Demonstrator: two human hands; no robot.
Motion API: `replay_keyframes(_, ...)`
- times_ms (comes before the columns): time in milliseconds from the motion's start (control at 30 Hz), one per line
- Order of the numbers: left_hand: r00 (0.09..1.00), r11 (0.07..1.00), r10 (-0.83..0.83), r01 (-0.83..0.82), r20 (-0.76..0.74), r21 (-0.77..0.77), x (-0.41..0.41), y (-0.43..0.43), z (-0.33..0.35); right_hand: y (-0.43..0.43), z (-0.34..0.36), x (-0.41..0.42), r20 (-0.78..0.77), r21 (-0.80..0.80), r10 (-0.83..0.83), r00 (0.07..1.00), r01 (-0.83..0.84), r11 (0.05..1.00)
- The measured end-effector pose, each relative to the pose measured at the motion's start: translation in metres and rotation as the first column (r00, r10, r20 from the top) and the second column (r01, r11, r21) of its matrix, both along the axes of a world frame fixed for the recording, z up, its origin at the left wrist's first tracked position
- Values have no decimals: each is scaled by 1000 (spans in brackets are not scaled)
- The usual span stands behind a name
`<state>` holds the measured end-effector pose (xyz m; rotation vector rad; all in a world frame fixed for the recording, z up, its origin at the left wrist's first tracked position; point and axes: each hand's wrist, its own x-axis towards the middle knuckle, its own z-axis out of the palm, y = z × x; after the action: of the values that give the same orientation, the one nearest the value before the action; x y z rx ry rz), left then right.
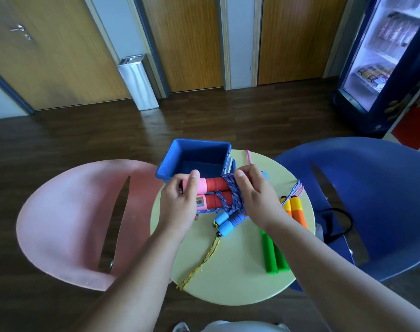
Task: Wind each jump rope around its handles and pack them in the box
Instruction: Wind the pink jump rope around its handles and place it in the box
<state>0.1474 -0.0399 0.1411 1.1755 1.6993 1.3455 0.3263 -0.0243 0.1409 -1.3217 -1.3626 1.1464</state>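
— Gripping what, that left hand?
— The pink ends of two red foam handles, fingers curled round them; the right hand pinches the braided purple rope coiled on them.
— Lying which way?
— Side by side, long axis left-right, above the far edge of the round tabletop, before the blue plastic box.

A round, pale yellow table. An open blue box sits at its far left edge. Near the middle lie two blue handles, their yellow-green cord trailing off the near edge. To the right lie green handles and, beyond them, orange handles. A pink cord lies at the far edge.
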Motion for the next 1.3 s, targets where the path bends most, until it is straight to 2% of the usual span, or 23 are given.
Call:
replay_keyframes(67,999,999,38,-38,-12,-32,3,2,-2,3,-4,-1,138,42,-41,990,36,998)
replay_keyframes(133,997,995,73,-74,-22,-71,1,4,-5,8,-4,-3,172,69,-40,984,28,997)
replay_keyframes(200,996,989,91,-93,-22,-114,-5,6,-4,15,-3,-7,215,52,29,976,-41,998)
replay_keyframes(267,995,986,95,-97,-21,-137,-14,9,-3,24,-6,-12,323,36,118,939,-137,990)
replay_keyframes(333,995,986,80,-88,-59,-144,-26,15,-1,31,-9,-17,504,149,128,854,-232,961)
replay_keyframes(400,995,986,55,-66,-77,-153,-40,25,1,38,-6,-23,625,266,167,762,-410,873)
replay_keyframes(467,998,986,36,-45,-57,-158,-55,41,2,48,-3,-32,727,245,248,641,-579,778)
replay_keyframes(533,1000,981,2,-8,-30,-194,-70,59,4,59,1,-44,810,157,267,522,-632,759)
replay_keyframes(700,966,925,-192,237,172,-298,-101,101,4,83,1,-78,867,162,171,468,-590,791)
replay_keyframes(833,889,835,-258,402,379,-375,-132,134,-1,104,-12,-97,814,117,202,545,-495,861)
replay_keyframes(867,893,835,-271,404,360,-373,-140,143,-4,109,-14,-99,798,106,202,567,-463,880)
replay_keyframes(900,914,852,-293,383,281,-356,-149,152,-9,116,-17,-101,786,92,198,586,-428,899)
replay_keyframes(967,953,910,-301,279,-26,-305,-168,172,-25,131,-22,-104,770,63,178,612,-351,934)
replay_keyframes(1000,942,929,-284,224,-179,-295,-177,181,-35,140,-25,-106,770,44,164,617,-308,950)
replay_keyframes(1033,924,929,-278,190,-262,-316,-186,189,-47,149,-27,-108,773,24,151,616,-266,964)
replay_keyframes(1167,880,861,-390,244,-271,-447,-204,211,-98,186,-33,-126,809,-116,223,544,-223,968)
replay_keyframes(1300,922,849,-371,290,-108,-441,-222,230,-146,218,-44,-148,834,-292,351,426,-198,936)
